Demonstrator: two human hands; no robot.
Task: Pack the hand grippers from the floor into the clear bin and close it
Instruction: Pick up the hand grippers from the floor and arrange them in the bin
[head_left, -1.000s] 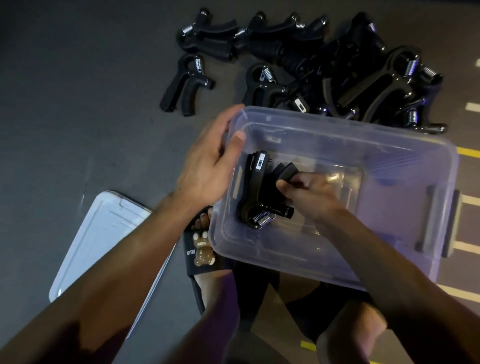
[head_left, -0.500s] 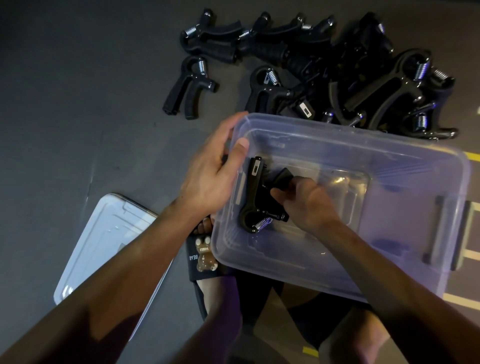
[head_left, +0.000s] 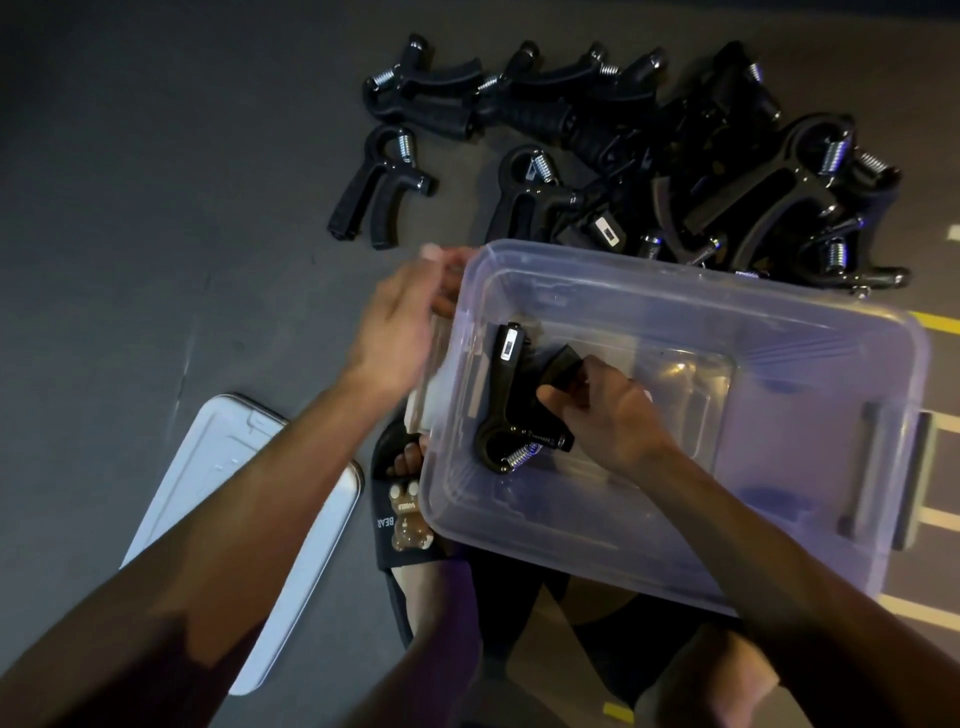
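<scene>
My right hand (head_left: 608, 410) is down inside the clear bin (head_left: 810, 332), its fingers (head_left: 558, 402) curled round the handle of one hand gripper (head_left: 511, 410), which lies against the bin's left wall at centre frame. My left hand (head_left: 402, 317) is just outside the bin's upper-left corner, fingers loose and blurred; I cannot tell whether they touch the rim. The pile of hand grippers (head_left: 727, 171) waits on the floor along the top of the frame, one loose gripper (head_left: 376, 189) apart to its left. The lid (head_left: 234, 525) lies on the floor at lower left.

The bin looks tilted, propped over my foot, so if neither hand steadies it, dropping grippers in could rock or slide it. The springs and handles in that pile look tangled; pulling one may drag others. Grippers thrown in loosely may stack too high for the lid to seat.
</scene>
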